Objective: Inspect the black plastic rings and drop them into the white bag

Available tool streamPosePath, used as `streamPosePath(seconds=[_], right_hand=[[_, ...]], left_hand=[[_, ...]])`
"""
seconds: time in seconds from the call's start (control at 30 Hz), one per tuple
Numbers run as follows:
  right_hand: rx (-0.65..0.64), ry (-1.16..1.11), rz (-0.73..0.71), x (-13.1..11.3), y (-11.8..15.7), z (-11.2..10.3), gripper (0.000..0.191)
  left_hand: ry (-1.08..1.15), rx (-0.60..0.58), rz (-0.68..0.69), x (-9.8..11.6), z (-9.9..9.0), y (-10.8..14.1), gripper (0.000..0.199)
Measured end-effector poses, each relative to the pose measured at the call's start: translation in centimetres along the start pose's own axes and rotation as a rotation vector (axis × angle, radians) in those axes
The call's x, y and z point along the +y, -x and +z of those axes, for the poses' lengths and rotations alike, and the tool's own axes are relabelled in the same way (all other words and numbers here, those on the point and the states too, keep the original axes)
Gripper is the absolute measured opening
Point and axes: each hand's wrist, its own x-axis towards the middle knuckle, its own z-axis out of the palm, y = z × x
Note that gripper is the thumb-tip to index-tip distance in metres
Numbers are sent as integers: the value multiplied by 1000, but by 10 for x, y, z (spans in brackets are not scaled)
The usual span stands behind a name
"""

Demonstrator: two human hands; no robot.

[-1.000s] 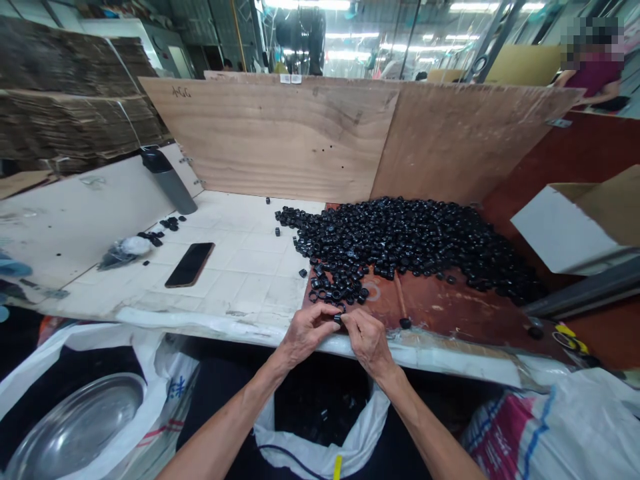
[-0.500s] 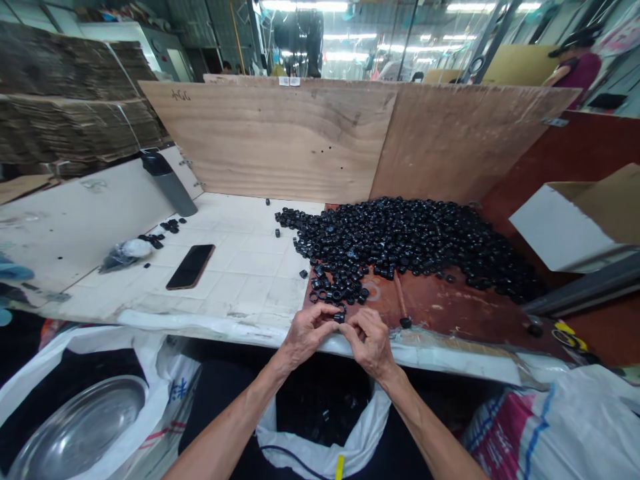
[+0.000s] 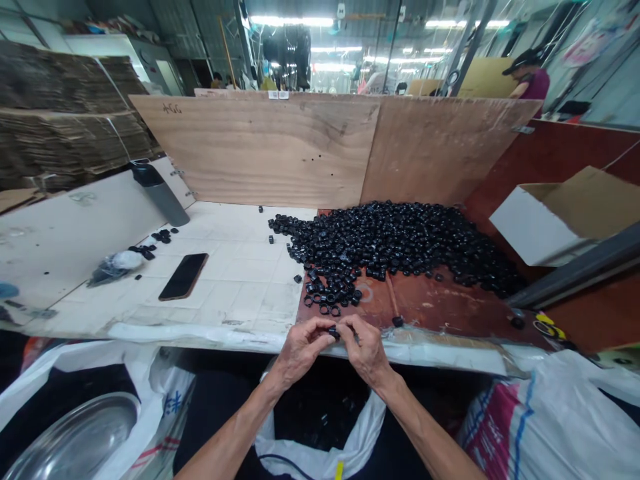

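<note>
Left hand [image 3: 303, 348] pinches a small black part [image 3: 333, 332] between thumb and fingers. Right hand [image 3: 365, 347] has curled fingertips at the part's other side; can't tell if they pinch it too. Part sits over the front edge of the tabletop [image 3: 240, 267], just nearer than the loose rings [image 3: 335, 311] and black pile [image 3: 400, 240]. Open white bag [image 3: 369, 427] below. Phone [image 3: 183, 277] lies well left.
</note>
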Motion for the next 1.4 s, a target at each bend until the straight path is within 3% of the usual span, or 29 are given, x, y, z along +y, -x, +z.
streamPosePath(seconds=[0.17,0.27,0.4,0.53,0.67,0.77,0.83,0.9,0.97,1.03,1.1,1.17,1.27,1.4], right_hand=[[-59,-1,-54,-5,9,0,14],[-29,12,-8,-6,14,2,11],[-79,-8,-55,-13,20,5,18],[-32,24,123,-23,24,4,11],[-21,-13,91,-31,26,4,14],[11,-136,358,-35,29,12,10],[19,-297,607,-38,32,18,9],[-45,-410,749,-39,35,19,14],[-99,-306,713,-37,36,8,17],[-43,36,532,-28,33,-15,18],[84,444,346,-13,27,-43,23],[79,703,303,6,20,-68,23],[-22,759,307,32,10,-84,12],[-28,714,285,41,4,-74,12]], left_hand=[[135,4,-87,-1,4,12,26],[141,6,-100,-3,2,16,26],[152,9,-120,-5,-1,22,26],[66,36,-98,-3,-2,26,27],[60,-8,-114,-3,-1,27,27],[-125,-2,9,-9,1,30,23],[-320,4,186,-12,0,33,20],[-463,-50,342,-10,-3,35,21],[-540,-171,381,-2,-8,34,21],[-608,-243,338,7,-12,24,18],[-699,-185,309,13,-11,8,18],[-810,-54,318,11,-6,-13,17],[-970,10,286,-1,5,-41,26],[-1078,-6,269,-18,9,-52,20]])
